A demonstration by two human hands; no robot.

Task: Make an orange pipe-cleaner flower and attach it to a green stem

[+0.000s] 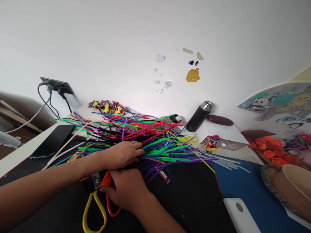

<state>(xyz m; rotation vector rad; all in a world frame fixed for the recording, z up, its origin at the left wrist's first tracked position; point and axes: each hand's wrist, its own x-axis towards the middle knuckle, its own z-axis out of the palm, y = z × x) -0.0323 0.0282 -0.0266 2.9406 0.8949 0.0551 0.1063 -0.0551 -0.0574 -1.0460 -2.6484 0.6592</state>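
Note:
My left hand (125,154) reaches across the pile of coloured pipe cleaners (167,147), resting on it with fingers stretched and a little apart. Just below the left wrist, my right hand (130,189) is closed, its thumb and forefinger at an orange piece (106,180) joined to or beside a red loop handle (113,208). The rest of that tool is covered by the hand. Left of it lies a pair of scissors (94,208) with yellow handles on the black mat (191,194).
Small pipe-cleaner figures (107,106) lie at the back left, and another figure (213,143) stands at right by a white box (218,131). A black flask (199,116) leans near the wall. A phone (53,140) rests at left, a white device (241,215) at lower right.

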